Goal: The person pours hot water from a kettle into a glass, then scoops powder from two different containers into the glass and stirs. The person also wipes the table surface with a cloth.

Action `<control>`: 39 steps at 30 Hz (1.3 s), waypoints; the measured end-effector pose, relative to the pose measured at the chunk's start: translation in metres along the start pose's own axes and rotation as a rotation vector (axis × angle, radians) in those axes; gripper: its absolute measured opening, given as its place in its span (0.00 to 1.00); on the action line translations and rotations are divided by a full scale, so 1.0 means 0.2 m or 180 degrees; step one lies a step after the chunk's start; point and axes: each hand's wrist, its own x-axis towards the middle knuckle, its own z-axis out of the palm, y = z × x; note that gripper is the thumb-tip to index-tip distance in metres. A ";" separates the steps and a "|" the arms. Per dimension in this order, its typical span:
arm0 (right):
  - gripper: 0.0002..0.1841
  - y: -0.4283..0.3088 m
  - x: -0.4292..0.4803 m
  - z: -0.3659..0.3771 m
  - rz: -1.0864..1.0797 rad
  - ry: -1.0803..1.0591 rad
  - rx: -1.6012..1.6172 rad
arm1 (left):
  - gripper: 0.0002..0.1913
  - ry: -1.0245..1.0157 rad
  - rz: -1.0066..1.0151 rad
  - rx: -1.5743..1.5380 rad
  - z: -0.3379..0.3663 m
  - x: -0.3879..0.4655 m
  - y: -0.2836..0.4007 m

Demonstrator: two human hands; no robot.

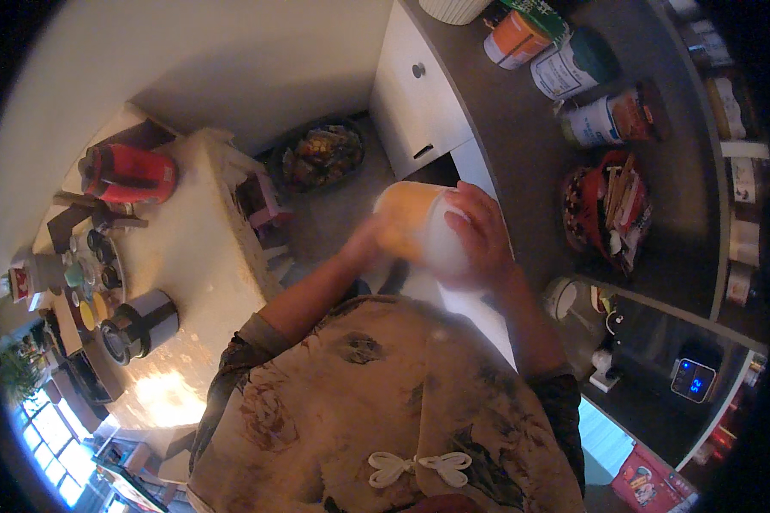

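Observation:
A cylindrical canister [407, 211] with an orange-yellow body is held tilted in mid-air before my chest. At its right end is a white part [448, 247], which looks like a lid. My left hand [364, 240], blurred, holds the body at its lower left side. My right hand [481, 234] is wrapped over the white end, fingers spread around its edge. Whether the lid is loose cannot be seen, and no writing on the canister is legible.
On the dark shelf to the right stand several canisters [561, 67] and a red basket [609, 208] of packets. A white drawer cabinet [417, 96] sits ahead. The light table [212, 237] at left bears a red jug [131, 173] and a lidded grey canister [141, 326]. A filled tub [324, 157] rests on the floor.

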 end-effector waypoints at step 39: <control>0.42 -0.14 0.02 0.15 0.2496 0.1036 0.1183 | 0.38 -0.0010 0.1474 0.0438 0.23 0.01 0.05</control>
